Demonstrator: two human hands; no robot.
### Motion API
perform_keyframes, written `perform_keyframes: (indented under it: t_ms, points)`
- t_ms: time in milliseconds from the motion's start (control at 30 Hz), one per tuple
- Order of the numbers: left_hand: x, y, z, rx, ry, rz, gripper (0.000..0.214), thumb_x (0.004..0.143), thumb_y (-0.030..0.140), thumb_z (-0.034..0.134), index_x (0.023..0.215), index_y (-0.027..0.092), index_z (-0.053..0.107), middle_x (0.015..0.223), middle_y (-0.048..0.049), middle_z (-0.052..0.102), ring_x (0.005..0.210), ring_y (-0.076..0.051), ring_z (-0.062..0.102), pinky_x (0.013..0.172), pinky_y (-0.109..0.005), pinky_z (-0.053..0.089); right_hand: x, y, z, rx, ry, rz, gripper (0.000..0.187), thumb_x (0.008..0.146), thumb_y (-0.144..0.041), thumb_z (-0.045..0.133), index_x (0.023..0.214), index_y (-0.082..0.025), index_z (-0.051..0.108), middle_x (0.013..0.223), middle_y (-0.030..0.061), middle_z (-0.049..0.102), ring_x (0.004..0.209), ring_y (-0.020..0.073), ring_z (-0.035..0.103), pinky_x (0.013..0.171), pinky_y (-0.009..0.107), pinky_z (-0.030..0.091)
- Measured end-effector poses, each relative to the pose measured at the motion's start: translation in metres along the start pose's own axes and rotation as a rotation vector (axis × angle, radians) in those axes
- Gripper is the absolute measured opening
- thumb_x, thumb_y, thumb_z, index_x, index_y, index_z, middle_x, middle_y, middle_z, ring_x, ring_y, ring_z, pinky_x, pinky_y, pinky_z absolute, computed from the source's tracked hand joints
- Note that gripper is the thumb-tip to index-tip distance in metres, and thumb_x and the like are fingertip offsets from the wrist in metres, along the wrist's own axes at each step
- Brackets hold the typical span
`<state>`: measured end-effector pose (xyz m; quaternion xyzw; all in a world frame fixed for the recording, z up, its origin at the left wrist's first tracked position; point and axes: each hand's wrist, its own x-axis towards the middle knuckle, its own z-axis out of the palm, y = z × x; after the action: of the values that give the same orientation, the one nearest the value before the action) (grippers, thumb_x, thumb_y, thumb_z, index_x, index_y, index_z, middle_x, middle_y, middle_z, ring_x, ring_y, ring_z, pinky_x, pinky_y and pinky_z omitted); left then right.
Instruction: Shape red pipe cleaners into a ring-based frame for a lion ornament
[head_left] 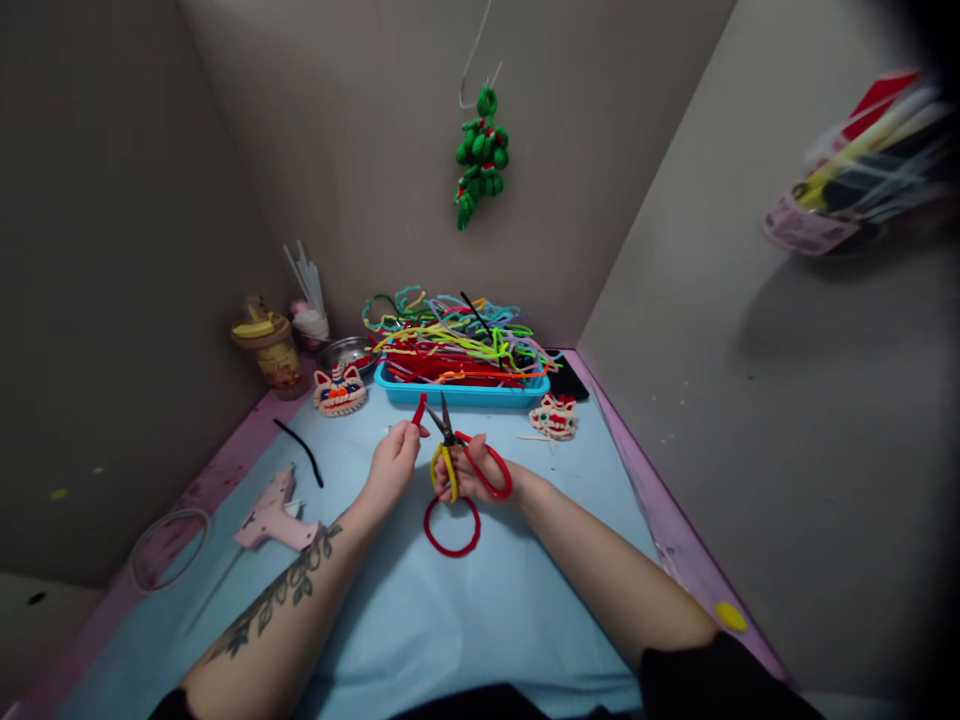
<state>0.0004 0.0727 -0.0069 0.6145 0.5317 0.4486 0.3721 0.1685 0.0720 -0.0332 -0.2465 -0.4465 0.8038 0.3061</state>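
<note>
My left hand (396, 462) is closed around a short red pipe cleaner (419, 409), whose end sticks up past the fingers. In my right hand (469, 472) is a pair of scissors (448, 436) with one yellow and one red handle. Their blades are spread apart and point away from me, close to the red piece. Whether the blades touch it I cannot tell. A red pipe-cleaner ring (452, 552) lies on the light blue cloth (405, 620), just below my right hand.
Behind my hands, a blue tray (465, 396) overflows with colourful pipe cleaners. Small animal-face crafts (340, 392) flank it. At left lie a pink glue gun (276, 515) and a black pipe cleaner (300, 452). A metal bowl (349, 352) and a cup (274, 352) stand behind; a green ornament (482, 155) hangs above.
</note>
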Motion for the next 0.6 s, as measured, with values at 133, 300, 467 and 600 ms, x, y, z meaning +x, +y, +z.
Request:
perform_keyframes:
  t_ms: [133,300,467,600]
  points:
    - [0.0003,0.0028,-0.0024,0.101,0.015,0.020,0.036,0.088,0.045,0.035,0.080,0.019,0.060,0.058,0.0011,0.050,0.057,-0.016,0.047,0.055,-0.026,0.036,-0.0021,-0.0026,-0.0021,-0.010,0.007,0.024,0.089,0.039,-0.091,0.045,0.083,-0.014,0.053,0.079,0.0025,0.053,0.073,0.0158,0.060,0.067,0.029,0.050]
    - [0.0000,0.0045,-0.0028,0.169,-0.020,0.021,0.036,0.088,0.044,0.034,0.082,0.019,0.059,0.062,0.0004,0.052,0.061,-0.017,0.050,0.059,-0.028,0.038,-0.0029,-0.0041,-0.0043,-0.014,0.007,0.006,0.087,0.042,-0.090,0.044,0.084,-0.014,0.053,0.079,0.0023,0.052,0.073,0.0159,0.059,0.068,0.030,0.050]
    - [-0.0032,0.0079,-0.0013,0.167,-0.049,0.022,0.035,0.088,0.044,0.035,0.083,0.019,0.059,0.060,0.0012,0.049,0.060,-0.017,0.048,0.060,-0.028,0.036,-0.0005,-0.0016,-0.0041,-0.014,0.012,-0.006,0.086,0.041,-0.090,0.046,0.082,-0.015,0.054,0.078,0.0021,0.052,0.073,0.0161,0.059,0.068,0.030,0.050]
    - [-0.0023,0.0093,-0.0013,0.131,-0.037,0.019,0.032,0.086,0.042,0.037,0.078,0.020,0.059,0.058,0.0021,0.046,0.059,-0.017,0.046,0.059,-0.027,0.035,-0.0010,-0.0043,-0.0045,-0.002,0.010,-0.031,0.087,0.040,-0.091,0.045,0.082,-0.015,0.054,0.077,0.0027,0.053,0.071,0.0161,0.058,0.067,0.031,0.050]
